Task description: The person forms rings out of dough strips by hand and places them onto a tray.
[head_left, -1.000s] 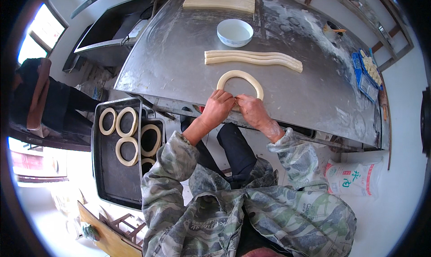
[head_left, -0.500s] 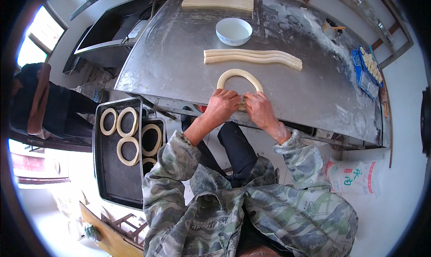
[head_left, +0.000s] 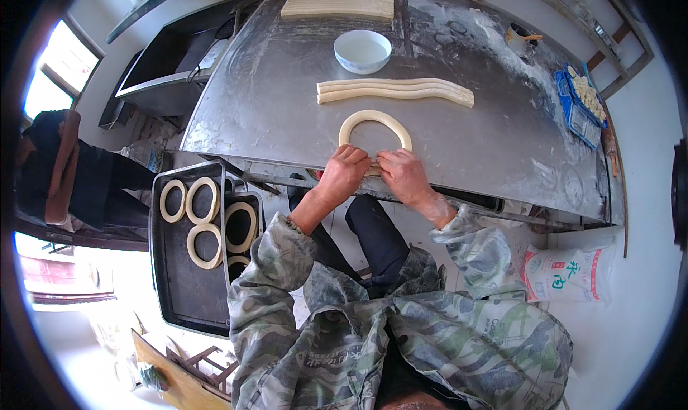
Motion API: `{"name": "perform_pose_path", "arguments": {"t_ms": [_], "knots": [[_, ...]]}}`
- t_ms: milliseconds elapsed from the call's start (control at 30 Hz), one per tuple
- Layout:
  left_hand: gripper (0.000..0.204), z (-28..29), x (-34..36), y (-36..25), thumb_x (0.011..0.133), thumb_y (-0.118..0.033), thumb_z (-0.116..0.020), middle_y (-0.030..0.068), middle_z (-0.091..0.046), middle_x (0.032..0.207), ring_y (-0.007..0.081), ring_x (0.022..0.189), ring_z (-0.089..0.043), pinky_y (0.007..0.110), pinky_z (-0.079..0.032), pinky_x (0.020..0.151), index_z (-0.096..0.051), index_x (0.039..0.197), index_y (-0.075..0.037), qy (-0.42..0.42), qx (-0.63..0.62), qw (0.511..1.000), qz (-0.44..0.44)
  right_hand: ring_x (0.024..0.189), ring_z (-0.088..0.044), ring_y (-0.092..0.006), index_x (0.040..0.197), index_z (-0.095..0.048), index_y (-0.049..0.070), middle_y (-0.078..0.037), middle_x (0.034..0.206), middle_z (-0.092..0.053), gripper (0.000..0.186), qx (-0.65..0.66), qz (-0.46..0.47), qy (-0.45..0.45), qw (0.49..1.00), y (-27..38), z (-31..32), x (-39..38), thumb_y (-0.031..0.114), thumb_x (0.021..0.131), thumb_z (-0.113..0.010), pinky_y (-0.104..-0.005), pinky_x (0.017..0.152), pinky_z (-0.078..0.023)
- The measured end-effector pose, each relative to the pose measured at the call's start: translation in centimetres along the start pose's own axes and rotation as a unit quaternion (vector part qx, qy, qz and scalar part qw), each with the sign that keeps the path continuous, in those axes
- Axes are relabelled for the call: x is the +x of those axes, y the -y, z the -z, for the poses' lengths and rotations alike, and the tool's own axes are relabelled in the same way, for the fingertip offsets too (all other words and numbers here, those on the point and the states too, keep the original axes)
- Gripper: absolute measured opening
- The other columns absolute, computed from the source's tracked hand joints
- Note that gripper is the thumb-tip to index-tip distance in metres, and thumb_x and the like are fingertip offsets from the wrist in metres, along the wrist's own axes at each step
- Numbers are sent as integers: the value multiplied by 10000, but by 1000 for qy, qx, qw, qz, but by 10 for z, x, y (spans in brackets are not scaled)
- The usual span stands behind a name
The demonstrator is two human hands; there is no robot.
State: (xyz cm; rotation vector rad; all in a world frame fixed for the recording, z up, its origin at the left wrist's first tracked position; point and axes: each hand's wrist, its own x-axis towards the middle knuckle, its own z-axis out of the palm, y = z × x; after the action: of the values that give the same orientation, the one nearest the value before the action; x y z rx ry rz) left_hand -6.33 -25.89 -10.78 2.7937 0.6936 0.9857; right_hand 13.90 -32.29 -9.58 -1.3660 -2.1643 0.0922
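The dough ring (head_left: 375, 125) is lying on the floury metal table (head_left: 272, 102), close to the near edge. You are pressing both hands down on its near end, where the two tips are meeting. Your left hand (head_left: 346, 171) is curling its fingers over that end, and your right hand (head_left: 402, 175) is sitting just beside it, fingers pinching the dough too (the tips are hiding under your hands). Long dough strips (head_left: 395, 91) are lying just past the ring, and a white bowl (head_left: 362, 51) is sitting behind them. A dark tray (head_left: 183, 288) with finished rings (head_left: 204, 221) is waiting down on your left.
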Motion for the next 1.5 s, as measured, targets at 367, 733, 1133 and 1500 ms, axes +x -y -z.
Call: {"name": "perform_pose_path", "arguments": {"t_ms": [367, 733, 1133, 1500], "knots": [[267, 19, -4, 9, 718, -87, -723, 76, -645, 1053, 258, 1064, -635, 463, -483, 1007, -692, 980, -50, 7, 7, 1000, -26, 990, -672, -267, 929, -696, 28, -96, 1062, -702, 138, -42, 46, -18, 998, 7, -17, 7, 94, 808, -692, -404, 853, -515], [305, 31, -3, 25, 655, -54, -729, 104, -629, 1087, 311, 1083, -622, 405, -504, 982, -664, 952, -23, 41, -18, 997, -59, 918, -649, -266, 871, -655, 60, -89, 936, -631, 83, -47, 48, -57, 996, 23, -26, 13, 111, 813, -623, -423, 883, -463], [354, 35, -15, 27, 735, -76, -729, 110, -627, 1235, 310, 1222, -587, 434, -487, 1024, -692, 1081, -15, 10, 27, 999, -23, 872, -662, -269, 1023, -684, 36, -83, 942, -674, 194, -58, 31, -91, 994, 39, -41, 22, 68, 833, -666, -426, 862, -482], [185, 30, -18, 38, 836, -167, -704, 122, -679, 1123, 330, 1112, -617, 440, -523, 910, -736, 968, -42, -59, 21, 970, 237, 963, -679, -366, 1207, -669, 19, -166, 1091, -707, 375, 61, -121, -136, 981, 28, -12, 31, 141, 854, -703, -455, 796, -550]]}}
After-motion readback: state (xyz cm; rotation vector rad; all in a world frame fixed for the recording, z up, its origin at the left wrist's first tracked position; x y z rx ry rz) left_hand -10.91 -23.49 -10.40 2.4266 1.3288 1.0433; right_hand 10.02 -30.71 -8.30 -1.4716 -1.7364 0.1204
